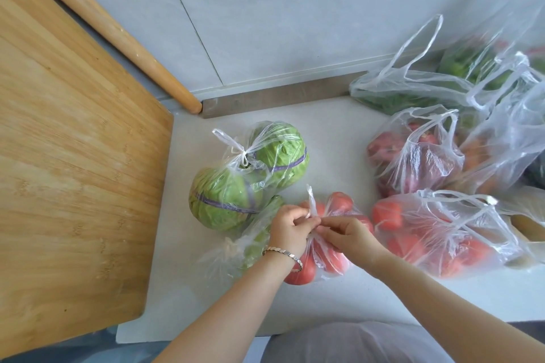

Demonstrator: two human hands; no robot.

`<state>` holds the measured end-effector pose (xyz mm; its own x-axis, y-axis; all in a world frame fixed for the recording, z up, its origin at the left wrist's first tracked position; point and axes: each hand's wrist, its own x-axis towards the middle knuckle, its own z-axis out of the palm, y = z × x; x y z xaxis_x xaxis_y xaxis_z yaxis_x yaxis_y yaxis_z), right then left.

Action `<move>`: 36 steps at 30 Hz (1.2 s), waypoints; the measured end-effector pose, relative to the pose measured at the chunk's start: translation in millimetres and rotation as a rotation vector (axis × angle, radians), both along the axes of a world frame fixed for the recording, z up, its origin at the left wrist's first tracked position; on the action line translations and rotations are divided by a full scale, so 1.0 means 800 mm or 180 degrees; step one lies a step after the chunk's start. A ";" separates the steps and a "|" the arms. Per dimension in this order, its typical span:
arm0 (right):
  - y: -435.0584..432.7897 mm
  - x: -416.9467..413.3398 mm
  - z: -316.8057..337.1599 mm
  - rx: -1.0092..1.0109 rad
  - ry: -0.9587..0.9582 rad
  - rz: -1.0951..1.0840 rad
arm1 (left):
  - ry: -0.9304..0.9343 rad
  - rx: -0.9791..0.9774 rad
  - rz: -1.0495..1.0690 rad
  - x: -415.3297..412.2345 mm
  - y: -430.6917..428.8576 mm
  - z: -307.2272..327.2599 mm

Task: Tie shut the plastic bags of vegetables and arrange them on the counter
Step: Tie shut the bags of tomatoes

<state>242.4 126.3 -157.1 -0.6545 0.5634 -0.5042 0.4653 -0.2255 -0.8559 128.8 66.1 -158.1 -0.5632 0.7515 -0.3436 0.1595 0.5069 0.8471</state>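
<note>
A clear plastic bag of red tomatoes (pixel 324 259) lies on the white counter (pixel 333 138) in front of me. My left hand (pixel 287 227) pinches one twisted bag handle, which sticks up above my fingers. My right hand (pixel 349 234) pinches the other handle right beside it, over the bag's neck. To the left sits a knotted bag with two green cabbages (pixel 247 174). A further bag with something green (pixel 250 247) lies partly under my left wrist.
A large wooden cutting board (pixel 73 171) and a wooden rolling pin (pixel 118 35) stand at the left. At the right lie several loose bags: tomatoes (pixel 436 233), red vegetables (pixel 418 156), greens (pixel 442 82). A tiled wall rises behind the counter.
</note>
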 end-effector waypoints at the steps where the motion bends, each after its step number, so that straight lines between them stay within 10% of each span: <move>1: 0.000 -0.003 0.001 0.0093 -0.0024 0.0035 | -0.0066 -0.0001 0.0022 0.001 0.000 0.001; 8: -0.003 -0.021 -0.022 0.0066 -0.0380 -0.0671 | -0.0676 0.0198 0.0538 -0.015 -0.008 0.014; 16: 0.006 -0.019 -0.017 0.1548 -0.0305 0.0796 | -0.0216 0.0212 -0.0662 -0.015 0.041 0.046; 24: -0.003 -0.004 -0.031 0.0064 -0.0089 -0.0329 | 0.0685 -0.0399 -0.1789 -0.015 0.036 0.025; 29: 0.002 -0.001 -0.026 -0.0611 0.0189 -0.0755 | 0.0880 0.0257 -0.0866 -0.018 -0.004 0.003; 36: -0.003 -0.001 -0.029 -0.0216 0.0234 -0.1066 | 0.0755 -0.0112 -0.1351 -0.017 -0.015 -0.016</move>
